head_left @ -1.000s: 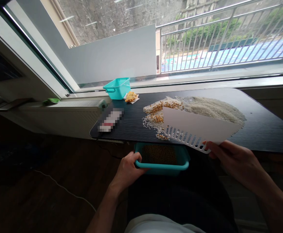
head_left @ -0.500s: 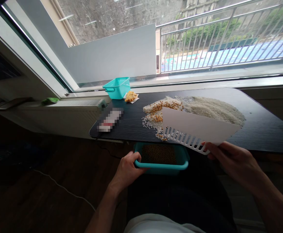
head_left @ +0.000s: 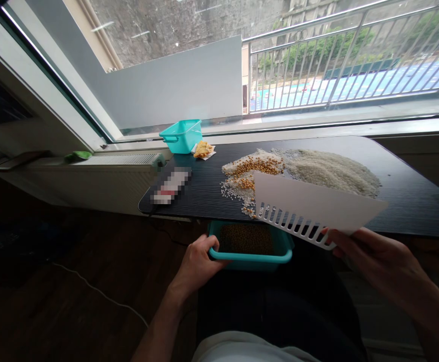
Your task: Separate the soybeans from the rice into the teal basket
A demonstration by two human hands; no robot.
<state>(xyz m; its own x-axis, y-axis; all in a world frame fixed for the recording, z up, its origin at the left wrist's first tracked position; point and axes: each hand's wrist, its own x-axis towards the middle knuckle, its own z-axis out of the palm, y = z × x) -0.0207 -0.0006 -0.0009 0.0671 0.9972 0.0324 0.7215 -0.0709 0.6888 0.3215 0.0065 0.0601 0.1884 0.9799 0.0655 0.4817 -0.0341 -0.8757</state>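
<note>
Presently the left hand (head_left: 201, 256) is clasping the teal bin (head_left: 255, 259), lower centre, and the right hand (head_left: 377, 255) is pinching the slotted card (head_left: 312, 200), centre right, seemingly sorting golden beans (head_left: 259, 164), a next stroke probably needing steady tilt, table (head_left: 202, 193) contact being unclear.

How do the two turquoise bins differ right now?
The left hand holds the near bin at the table's front edge; the far bin stands untouched at its back left. The near bin shows yellowish grains inside; the far bin's floor is hidden. The near bin sits in shadow; the far bin is brightly lit. Both are open-topped.
</note>
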